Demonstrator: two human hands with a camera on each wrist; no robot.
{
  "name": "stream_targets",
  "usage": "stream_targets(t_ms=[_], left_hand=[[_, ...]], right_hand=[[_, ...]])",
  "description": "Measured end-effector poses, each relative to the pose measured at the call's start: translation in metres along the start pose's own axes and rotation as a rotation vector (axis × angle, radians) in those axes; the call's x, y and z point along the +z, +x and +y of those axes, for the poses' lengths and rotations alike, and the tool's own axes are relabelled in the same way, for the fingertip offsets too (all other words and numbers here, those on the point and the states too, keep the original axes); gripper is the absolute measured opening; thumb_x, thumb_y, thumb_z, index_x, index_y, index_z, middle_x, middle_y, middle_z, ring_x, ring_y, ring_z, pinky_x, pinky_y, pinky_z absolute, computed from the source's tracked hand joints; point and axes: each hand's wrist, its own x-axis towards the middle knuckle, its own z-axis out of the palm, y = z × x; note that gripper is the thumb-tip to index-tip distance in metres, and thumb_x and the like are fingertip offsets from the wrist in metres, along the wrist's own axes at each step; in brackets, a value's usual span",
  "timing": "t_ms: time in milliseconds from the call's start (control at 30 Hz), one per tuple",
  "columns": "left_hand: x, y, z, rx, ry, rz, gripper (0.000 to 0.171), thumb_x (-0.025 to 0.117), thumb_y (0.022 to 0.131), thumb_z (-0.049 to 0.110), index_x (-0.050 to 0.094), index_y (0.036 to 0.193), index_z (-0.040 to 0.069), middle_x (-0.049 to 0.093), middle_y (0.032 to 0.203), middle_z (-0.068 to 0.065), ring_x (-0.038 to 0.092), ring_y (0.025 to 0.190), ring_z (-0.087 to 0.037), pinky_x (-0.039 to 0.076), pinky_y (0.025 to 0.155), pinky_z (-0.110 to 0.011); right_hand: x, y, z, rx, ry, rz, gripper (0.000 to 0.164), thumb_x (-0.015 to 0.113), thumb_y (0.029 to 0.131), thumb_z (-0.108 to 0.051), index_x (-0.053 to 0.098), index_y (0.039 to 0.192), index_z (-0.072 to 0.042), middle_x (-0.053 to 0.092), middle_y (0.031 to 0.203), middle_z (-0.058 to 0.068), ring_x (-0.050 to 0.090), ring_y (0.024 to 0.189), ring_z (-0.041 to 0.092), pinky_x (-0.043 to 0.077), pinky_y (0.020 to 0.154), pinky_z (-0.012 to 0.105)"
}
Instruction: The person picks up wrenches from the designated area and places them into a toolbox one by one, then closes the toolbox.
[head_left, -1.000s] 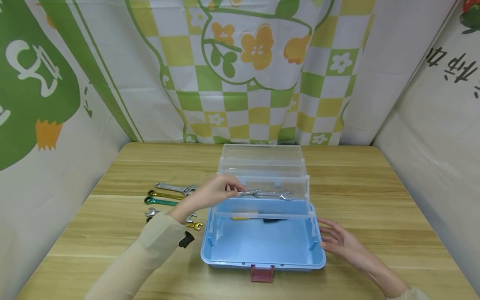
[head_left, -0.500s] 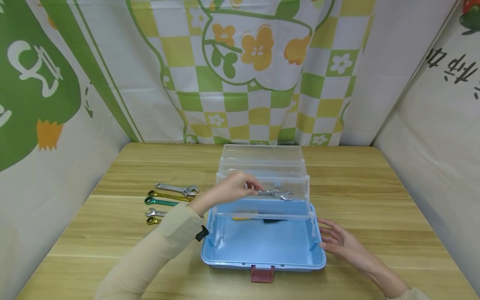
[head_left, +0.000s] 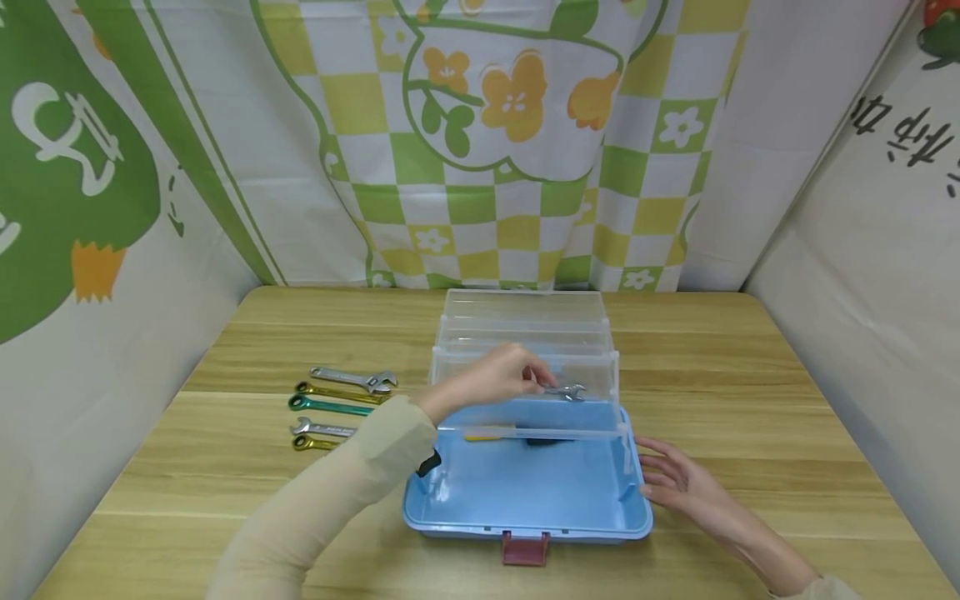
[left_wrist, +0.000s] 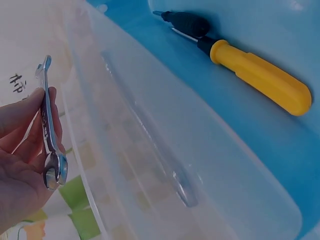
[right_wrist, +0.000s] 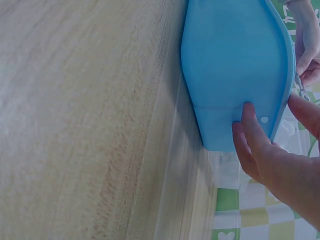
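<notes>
My left hand [head_left: 517, 371] pinches a shiny silver wrench [left_wrist: 48, 125] between thumb and fingers, above the raised clear tray of the toolbox. Behind the tray's translucent wall [left_wrist: 240, 165] a second wrench [left_wrist: 150, 130] shows blurred; its open end [head_left: 574, 392] pokes out right of the left hand in the head view. The light blue toolbox [head_left: 525, 492] stands open. Against its right outer side rest the fingers of my right hand [head_left: 686, 483], with the thumb at the rim. In the box lie a yellow-handled screwdriver [left_wrist: 265, 77] and a small black-handled one [left_wrist: 187, 23].
Left of the box, several wrenches lie in a row on the wooden table [head_left: 720, 358]: an adjustable wrench [head_left: 352, 379], gold ones, a green one [head_left: 330, 406] and a silver one [head_left: 322, 428]. The clear lid [head_left: 525, 304] leans back. A reddish latch [head_left: 524, 550] hangs in front.
My left hand has moved right along the tray, carrying the wrench toward the one lying there. More of the wrenches on the table now show. The right hand stays put.
</notes>
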Motion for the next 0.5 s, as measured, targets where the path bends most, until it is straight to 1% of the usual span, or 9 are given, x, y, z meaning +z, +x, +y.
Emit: stream_targets(t_ms=[167, 200, 233, 300, 400, 433, 500], left_hand=[[0.008, 0.011, 0.000, 0.017, 0.040, -0.025, 0.014, 0.060, 0.081, 0.000, 0.068, 0.091, 0.003, 0.067, 0.086, -0.004, 0.057, 0.070, -0.008, 0.046, 0.062, -0.017], [0.012, 0.014, -0.006, 0.039, 0.049, -0.025, 0.014, 0.061, 0.081, 0.002, 0.069, 0.091, 0.006, 0.067, 0.084, -0.001, 0.057, 0.069, -0.007, 0.045, 0.061, -0.017], [0.013, 0.016, -0.006, 0.038, 0.054, -0.029, 0.013, 0.061, 0.081, 0.002, 0.069, 0.090, 0.007, 0.067, 0.083, 0.000, 0.056, 0.067, -0.006, 0.045, 0.060, -0.017], [0.015, 0.019, -0.005, 0.026, 0.059, -0.041, 0.013, 0.061, 0.081, 0.002, 0.070, 0.090, 0.007, 0.067, 0.082, 0.001, 0.056, 0.067, -0.005, 0.044, 0.061, -0.016], [0.018, 0.023, -0.003, 0.015, 0.062, -0.046, 0.014, 0.061, 0.080, 0.002, 0.070, 0.090, 0.008, 0.066, 0.082, 0.000, 0.057, 0.070, -0.007, 0.045, 0.063, -0.017], [0.016, 0.022, 0.004, -0.011, 0.062, -0.052, 0.015, 0.061, 0.080, 0.000, 0.069, 0.090, 0.006, 0.067, 0.083, -0.002, 0.058, 0.072, -0.009, 0.045, 0.065, -0.018], [0.019, 0.023, 0.005, -0.018, 0.074, -0.048, 0.015, 0.060, 0.080, -0.001, 0.069, 0.091, 0.005, 0.067, 0.084, -0.003, 0.059, 0.075, -0.010, 0.045, 0.065, -0.017]], right_hand=[[0.000, 0.000, -0.001, 0.010, -0.006, -0.002, 0.066, 0.052, 0.088, -0.012, 0.011, 0.138, 0.003, 0.022, 0.134, 0.036, 0.033, 0.119, 0.045, 0.043, 0.089, 0.032], [0.000, 0.000, -0.001, 0.010, -0.006, -0.002, 0.066, 0.052, 0.088, -0.012, 0.011, 0.138, 0.003, 0.022, 0.134, 0.036, 0.033, 0.119, 0.045, 0.043, 0.089, 0.032], [0.000, 0.000, -0.001, 0.011, -0.007, -0.002, 0.066, 0.052, 0.088, -0.012, 0.011, 0.138, 0.003, 0.022, 0.134, 0.036, 0.033, 0.119, 0.045, 0.043, 0.089, 0.032], [0.000, 0.000, -0.001, 0.012, -0.009, 0.002, 0.066, 0.053, 0.088, -0.012, 0.011, 0.138, 0.003, 0.022, 0.134, 0.036, 0.034, 0.119, 0.045, 0.043, 0.088, 0.031], [0.000, 0.000, -0.001, 0.002, -0.007, 0.000, 0.067, 0.052, 0.088, -0.012, 0.011, 0.138, 0.004, 0.022, 0.134, 0.036, 0.033, 0.118, 0.046, 0.043, 0.088, 0.031], [0.000, 0.000, -0.001, 0.001, -0.007, 0.000, 0.067, 0.053, 0.088, -0.012, 0.011, 0.138, 0.004, 0.022, 0.133, 0.036, 0.033, 0.118, 0.046, 0.043, 0.088, 0.031], [0.000, 0.000, 0.000, 0.000, -0.005, 0.000, 0.067, 0.053, 0.088, -0.011, 0.011, 0.138, 0.004, 0.022, 0.133, 0.037, 0.033, 0.118, 0.046, 0.043, 0.088, 0.031]])
